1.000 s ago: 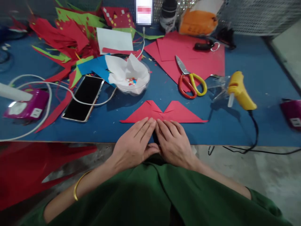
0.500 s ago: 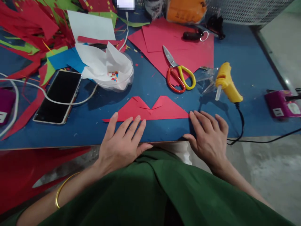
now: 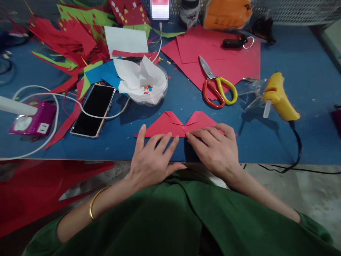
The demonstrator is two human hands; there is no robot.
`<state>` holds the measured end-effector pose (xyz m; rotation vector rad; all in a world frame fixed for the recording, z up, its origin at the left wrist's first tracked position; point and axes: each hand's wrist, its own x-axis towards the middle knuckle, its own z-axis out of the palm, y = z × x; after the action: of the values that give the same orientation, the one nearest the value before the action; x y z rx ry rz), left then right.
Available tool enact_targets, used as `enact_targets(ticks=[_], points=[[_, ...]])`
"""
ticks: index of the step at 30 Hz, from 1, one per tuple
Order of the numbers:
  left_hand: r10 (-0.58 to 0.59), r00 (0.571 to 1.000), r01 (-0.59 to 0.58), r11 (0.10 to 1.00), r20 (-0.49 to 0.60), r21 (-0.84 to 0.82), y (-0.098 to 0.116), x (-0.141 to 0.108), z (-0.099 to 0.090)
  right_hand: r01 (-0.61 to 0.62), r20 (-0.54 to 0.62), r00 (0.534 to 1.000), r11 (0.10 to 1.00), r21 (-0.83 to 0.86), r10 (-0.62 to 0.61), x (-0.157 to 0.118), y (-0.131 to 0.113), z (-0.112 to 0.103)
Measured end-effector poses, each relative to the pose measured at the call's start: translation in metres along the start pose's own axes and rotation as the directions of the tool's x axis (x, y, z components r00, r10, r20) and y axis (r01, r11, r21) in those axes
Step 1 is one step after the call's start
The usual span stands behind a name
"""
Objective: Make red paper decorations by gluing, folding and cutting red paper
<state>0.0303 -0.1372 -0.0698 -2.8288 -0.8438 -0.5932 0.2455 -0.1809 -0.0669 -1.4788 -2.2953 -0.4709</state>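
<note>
A folded piece of red paper (image 3: 170, 124) lies flat near the front edge of the table, its two angled peaks meeting in a notch at the middle. My left hand (image 3: 153, 153) rests with fingers spread, the tips on the paper's lower left edge. Fingertips of my right hand (image 3: 215, 147) press on the lower edge near the paper's centre, the hand covering much of its right half. Neither hand grips anything. Beyond the paper lie scissors (image 3: 210, 74) with one red and one yellow handle.
A yellow glue gun (image 3: 279, 96) sits at right, its cord trailing over the table edge. At left are a phone (image 3: 93, 112), a white cable, a purple box (image 3: 37, 119) and a paper-lined bowl (image 3: 162, 85). Red sheets (image 3: 183, 71) and colourful paper scraps (image 3: 77, 46) lie behind.
My right hand has slid left from the paper's right tip to near its middle. My left hand stays on the left part. The whole view has shifted, so things appear further right.
</note>
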Motion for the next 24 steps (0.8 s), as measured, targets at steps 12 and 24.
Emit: enact_targets(ticks=[12,24], points=[[-0.244,0.937,0.289,0.945,-0.251,0.157,-0.052,-0.055,-0.033,0.014,-0.006,1.000,0.999,0.033,-0.013,0.002,0.001,0.002],[0.011,0.998,-0.018,0.993,-0.059,-0.116,-0.021,0.028,0.005,-0.012,-0.001,1.000,0.999,0.045,0.012,0.003,0.000,0.006]])
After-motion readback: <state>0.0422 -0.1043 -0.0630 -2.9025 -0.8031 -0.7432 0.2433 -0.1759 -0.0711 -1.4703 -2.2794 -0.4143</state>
